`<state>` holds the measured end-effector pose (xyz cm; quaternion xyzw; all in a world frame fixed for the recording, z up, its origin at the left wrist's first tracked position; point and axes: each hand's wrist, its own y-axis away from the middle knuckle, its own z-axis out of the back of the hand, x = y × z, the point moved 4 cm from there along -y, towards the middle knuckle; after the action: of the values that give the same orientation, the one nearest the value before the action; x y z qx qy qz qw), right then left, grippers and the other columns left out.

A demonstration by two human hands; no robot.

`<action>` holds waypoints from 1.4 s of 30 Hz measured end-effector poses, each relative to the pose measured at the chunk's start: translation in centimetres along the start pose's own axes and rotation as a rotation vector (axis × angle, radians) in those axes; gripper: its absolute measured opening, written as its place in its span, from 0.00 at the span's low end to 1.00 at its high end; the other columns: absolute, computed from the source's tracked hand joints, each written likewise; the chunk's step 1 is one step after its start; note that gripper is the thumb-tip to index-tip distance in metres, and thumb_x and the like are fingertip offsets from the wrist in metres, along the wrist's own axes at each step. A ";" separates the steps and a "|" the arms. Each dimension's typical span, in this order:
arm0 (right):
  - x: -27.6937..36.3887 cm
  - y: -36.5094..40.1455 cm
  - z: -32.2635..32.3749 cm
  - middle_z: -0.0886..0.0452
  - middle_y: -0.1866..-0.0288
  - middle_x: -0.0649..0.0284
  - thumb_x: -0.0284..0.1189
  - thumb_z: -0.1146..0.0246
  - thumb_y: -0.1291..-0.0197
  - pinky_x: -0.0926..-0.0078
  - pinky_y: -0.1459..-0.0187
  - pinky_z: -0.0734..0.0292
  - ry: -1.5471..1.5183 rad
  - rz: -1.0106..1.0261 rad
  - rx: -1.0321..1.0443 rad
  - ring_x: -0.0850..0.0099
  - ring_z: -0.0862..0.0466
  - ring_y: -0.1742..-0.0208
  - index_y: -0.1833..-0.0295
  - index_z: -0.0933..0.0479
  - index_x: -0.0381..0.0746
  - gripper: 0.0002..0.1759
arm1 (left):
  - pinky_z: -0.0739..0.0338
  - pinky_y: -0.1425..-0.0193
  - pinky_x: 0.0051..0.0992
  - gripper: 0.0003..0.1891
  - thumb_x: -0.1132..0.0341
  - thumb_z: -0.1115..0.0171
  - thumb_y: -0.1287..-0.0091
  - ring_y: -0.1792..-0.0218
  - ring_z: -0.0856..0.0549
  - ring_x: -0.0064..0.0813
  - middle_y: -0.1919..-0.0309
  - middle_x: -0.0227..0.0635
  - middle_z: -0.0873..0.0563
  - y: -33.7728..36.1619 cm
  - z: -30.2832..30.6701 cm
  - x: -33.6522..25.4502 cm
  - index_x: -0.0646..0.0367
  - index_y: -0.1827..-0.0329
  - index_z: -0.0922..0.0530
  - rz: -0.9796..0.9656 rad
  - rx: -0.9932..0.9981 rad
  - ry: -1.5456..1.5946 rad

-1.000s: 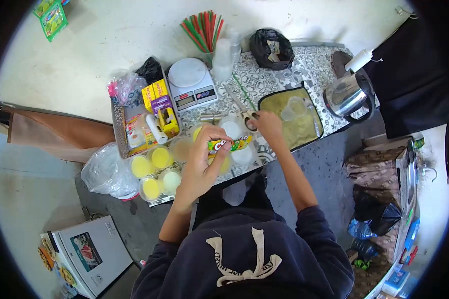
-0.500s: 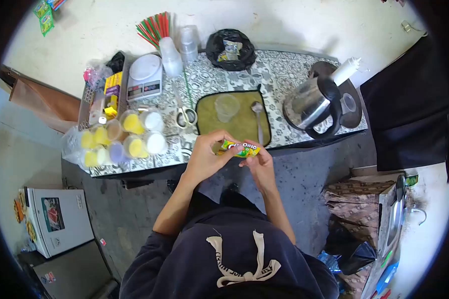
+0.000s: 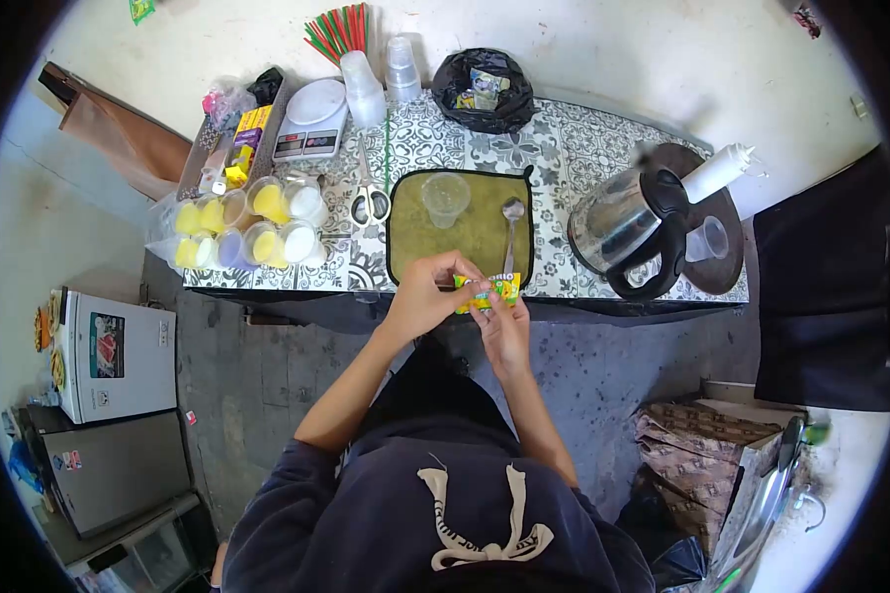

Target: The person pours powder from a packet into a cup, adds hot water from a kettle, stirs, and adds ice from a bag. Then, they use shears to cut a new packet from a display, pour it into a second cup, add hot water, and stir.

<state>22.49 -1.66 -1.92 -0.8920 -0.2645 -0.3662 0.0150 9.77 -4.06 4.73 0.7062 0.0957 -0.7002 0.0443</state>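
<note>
Between my two hands is a small yellow-green sachet [image 3: 505, 287] with printed lettering, held near the table's front edge. My left hand [image 3: 432, 296] pinches its left part, thumb across the front. Closed on the sachet's lower middle is my right hand [image 3: 505, 331], its fingertips close to the left thumb. Just beyond them lies an olive cloth mat [image 3: 415, 242] with dark edging. On it rest a clear plastic cup [image 3: 446, 201] and a metal spoon [image 3: 511, 229]; the sachet overlaps the mat's near edge in view.
Lidded tubs of powder [image 3: 267, 203], scissors [image 3: 370, 205], a kitchen scale [image 3: 316, 109] and stacked cups [image 3: 363, 94] stand left. A black bag [image 3: 485, 114] holding wrappers sits at the back. To the right are a kettle [image 3: 618, 222], a white squeeze bottle [image 3: 717, 171] and a round tray [image 3: 724, 267].
The head view has shifted, so the table contents appear moved. The sachet is turned and my fingers have closed together near its middle.
</note>
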 end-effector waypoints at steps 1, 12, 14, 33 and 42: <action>-0.1 -0.3 0.5 0.21 0.56 0.65 0.24 0.42 0.38 0.77 0.56 0.21 -0.040 -0.011 -0.022 0.77 0.20 0.58 0.51 0.28 0.38 0.10 | 0.25 0.67 0.17 0.06 0.72 0.35 0.42 0.69 0.19 0.15 0.68 0.35 0.16 -0.4 -0.2 0.2 0.64 0.69 0.23 0.007 0.015 -0.006; 0.3 -5.4 -0.6 0.21 0.55 0.69 0.27 0.41 0.39 0.75 0.57 0.23 0.094 -0.039 -0.041 0.78 0.20 0.55 0.49 0.27 0.42 0.12 | 0.23 0.63 0.20 0.12 0.72 0.35 0.44 0.69 0.18 0.20 0.71 0.35 0.16 -6.6 2.1 -0.2 0.63 0.58 0.25 -0.156 0.063 -0.239; 0.7 -6.3 -1.0 0.21 0.54 0.68 0.28 0.40 0.39 0.77 0.58 0.22 0.140 -0.037 -0.026 0.79 0.20 0.56 0.50 0.26 0.40 0.12 | 0.22 0.63 0.20 0.16 0.71 0.34 0.46 0.70 0.17 0.20 0.71 0.34 0.16 -7.9 3.1 -0.1 0.62 0.54 0.23 -0.187 0.095 -0.286; 3.4 -15.7 -2.7 0.17 0.67 0.68 0.26 0.36 0.43 0.87 0.68 0.27 0.867 0.162 0.214 0.85 0.22 0.69 0.57 0.20 0.33 0.10 | 0.37 0.79 0.19 0.11 0.69 0.29 0.49 0.83 0.31 0.12 0.87 0.28 0.26 -14.2 8.3 4.1 0.64 0.66 0.18 -0.197 0.120 -0.264; 4.4 -16.3 -3.3 0.17 0.72 0.62 0.28 0.33 0.48 0.80 0.70 0.29 1.188 0.280 0.197 0.83 0.22 0.74 0.58 0.19 0.36 0.12 | 0.37 0.77 0.16 0.12 0.72 0.29 0.49 0.81 0.31 0.10 0.82 0.26 0.24 -13.6 8.6 3.8 0.64 0.62 0.17 -0.135 0.046 -0.205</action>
<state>15.11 13.71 0.67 -0.5565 -0.1239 -0.7686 0.2901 -1.33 7.86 1.83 0.6235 0.1218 -0.7722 -0.0094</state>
